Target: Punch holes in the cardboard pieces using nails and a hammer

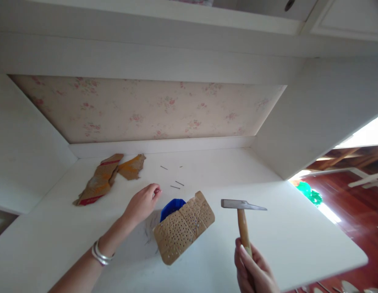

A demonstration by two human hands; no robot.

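Note:
My right hand point(253, 270) grips the wooden handle of a hammer point(242, 213), whose metal head is held level above the white desk point(299, 228). My left hand point(143, 203) rests on the desk with its fingertips pinched together near several small nails point(176, 185); whether a nail is between them I cannot make out. Just right of that hand lies a brown cardboard piece point(184, 226) full of small holes, propped on a blue object point(172, 206).
Torn cardboard scraps point(106, 177) lie at the back left of the desk. Floral wallpaper point(146, 110) backs the alcove, with white side walls and a shelf above. A red floor and a green object point(309, 193) show past the desk's right edge.

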